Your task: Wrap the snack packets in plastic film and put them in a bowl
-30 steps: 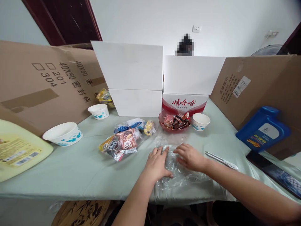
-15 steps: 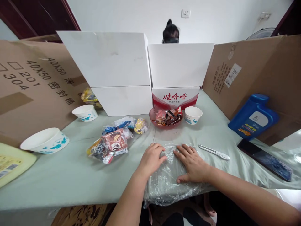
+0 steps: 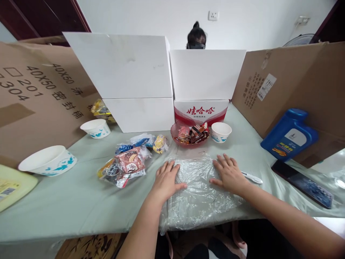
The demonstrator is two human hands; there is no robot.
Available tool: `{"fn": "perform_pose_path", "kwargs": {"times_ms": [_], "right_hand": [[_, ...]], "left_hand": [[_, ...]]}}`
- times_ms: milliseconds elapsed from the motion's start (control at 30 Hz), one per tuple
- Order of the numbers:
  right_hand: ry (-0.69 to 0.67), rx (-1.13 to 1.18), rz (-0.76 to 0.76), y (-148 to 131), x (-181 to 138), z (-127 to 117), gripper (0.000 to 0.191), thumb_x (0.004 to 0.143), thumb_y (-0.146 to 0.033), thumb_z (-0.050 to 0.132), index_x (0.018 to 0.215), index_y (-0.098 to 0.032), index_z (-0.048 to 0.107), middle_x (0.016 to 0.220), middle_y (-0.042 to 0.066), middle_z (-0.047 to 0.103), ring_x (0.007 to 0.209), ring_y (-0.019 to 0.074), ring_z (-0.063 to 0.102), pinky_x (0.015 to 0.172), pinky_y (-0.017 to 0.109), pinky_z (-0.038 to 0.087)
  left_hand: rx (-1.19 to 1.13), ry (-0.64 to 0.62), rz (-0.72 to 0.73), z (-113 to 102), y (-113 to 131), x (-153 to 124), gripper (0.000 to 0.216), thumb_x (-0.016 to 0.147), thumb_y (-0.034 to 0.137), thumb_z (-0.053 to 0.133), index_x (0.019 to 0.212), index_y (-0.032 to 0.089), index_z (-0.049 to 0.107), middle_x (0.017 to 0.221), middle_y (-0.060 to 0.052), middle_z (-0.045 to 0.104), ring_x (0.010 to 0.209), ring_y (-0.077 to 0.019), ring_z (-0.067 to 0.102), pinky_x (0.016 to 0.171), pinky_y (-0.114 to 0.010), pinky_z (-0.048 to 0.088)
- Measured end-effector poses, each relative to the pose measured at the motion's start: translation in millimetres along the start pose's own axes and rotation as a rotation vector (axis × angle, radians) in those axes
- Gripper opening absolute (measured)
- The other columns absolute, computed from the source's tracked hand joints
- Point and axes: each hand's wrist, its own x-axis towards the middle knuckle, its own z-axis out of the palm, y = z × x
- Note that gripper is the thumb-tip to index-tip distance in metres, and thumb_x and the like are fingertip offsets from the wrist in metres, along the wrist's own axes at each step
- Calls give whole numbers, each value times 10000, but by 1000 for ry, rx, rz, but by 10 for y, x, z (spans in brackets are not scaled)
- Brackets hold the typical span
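Note:
A crinkled clear plastic bag (image 3: 198,190) lies flat on the pale green tablecloth (image 3: 81,201) at the near edge. My left hand (image 3: 165,180) rests palm down on the bag's left side, fingers stretched out. On the bag's right side my right hand (image 3: 229,174) lies flat too, fingers spread. Neither hand holds anything. A pile of wrapped snacks (image 3: 129,160) lies just left of my left hand. A white pen (image 3: 252,177) lies just beyond my right hand.
A red dish of wrapped sweets (image 3: 191,135) and a small paper cup (image 3: 221,131) stand behind the bag. Paper bowls (image 3: 47,160) sit left. A blue jug (image 3: 289,135) and a phone (image 3: 304,183) lie right. Cardboard and white boxes (image 3: 124,72) wall the table; a person's head shows behind them.
Both hands have slid apart from the middle of the plastic bag to its left and right sides, and the bag now lies flatter and more spread out.

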Motion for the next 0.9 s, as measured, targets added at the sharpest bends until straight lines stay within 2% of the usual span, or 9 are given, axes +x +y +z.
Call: {"fn": "perform_pose_path", "kwargs": {"times_ms": [67, 167, 300, 367, 467, 567, 667, 733, 900], "right_hand": [[76, 15, -25, 0, 8, -46, 642, 884, -605, 495, 1254, -90, 593, 1394, 236, 484, 1341, 406, 346, 1078, 559, 278], [28, 138, -255, -118, -22, -87, 500, 929, -483, 491, 1248, -110, 589, 1281, 178, 579, 1214, 308, 480, 1033, 443, 386], [-29, 223, -359, -299, -71, -93, 707, 776, -609, 639, 1303, -148, 545, 1258, 156, 582, 1134, 326, 509, 986, 478, 418], [18, 256, -325, -284, -24, -115, 654, 791, -618, 619, 1256, -160, 579, 1215, 150, 603, 1101, 317, 523, 961, 475, 428], [101, 305, -129, -112, 189, -152, 369, 925, -414, 509, 1164, -157, 624, 1118, 140, 640, 1057, 279, 551, 946, 431, 434], [87, 332, 45, 82, 489, -114, 333, 882, -296, 554, 1157, -120, 621, 1159, 186, 621, 1120, 318, 536, 987, 481, 396], [36, 365, 28, 128, 712, 3, 396, 693, -306, 752, 1034, -128, 658, 1255, 210, 578, 1203, 370, 490, 996, 511, 385], [9, 406, -23, 81, 781, 79, 297, 615, -249, 791, 869, -165, 662, 1273, 163, 587, 1210, 334, 503, 984, 446, 410], [-1, 490, -35, 111, 880, 104, 96, 748, -166, 623, 841, -186, 611, 878, 26, 702, 763, 156, 636, 708, 266, 484]], "left_hand": [[-6, 63, 17, -7, 17, -9, 653, 795, 473, 679, 1355, 190, 498, 1525, -136, 351, 1416, -358, 255, 1116, -494, 263], [-30, 126, 82, -3, 64, -10, 499, 842, 399, 642, 1290, 198, 550, 1453, -125, 445, 1372, -322, 338, 1088, -458, 322], [-33, 65, 73, -48, 108, -36, 517, 798, 353, 695, 1279, 216, 563, 1427, -116, 479, 1347, -335, 378, 1091, -482, 327], [-20, 81, 66, -109, 157, -101, 496, 814, 308, 679, 1285, 204, 562, 1427, -119, 481, 1346, -335, 381, 1095, -484, 327], [-26, 100, 127, -166, 331, -273, 423, 851, 277, 636, 1265, 208, 580, 1372, -109, 530, 1286, -314, 447, 1059, -474, 379], [-83, 2, 287, -64, 577, -441, 438, 826, 288, 669, 1253, 228, 589, 1324, -86, 568, 1255, -292, 479, 1045, -450, 413], [-97, -75, 367, 168, 750, -492, 682, 724, 364, 762, 1350, 285, 504, 1473, -87, 438, 1386, -359, 325, 1104, -559, 324], [-86, -125, 376, 306, 783, -462, 889, 631, 455, 810, 1417, 316, 419, 1559, -89, 304, 1441, -414, 170, 1117, -672, 198], [-89, -226, 350, 376, 728, -373, 1011, 541, 540, 826, 1432, 306, 410, 1581, -112, 243, 1444, -459, 78, 1101, -729, 87]]}}
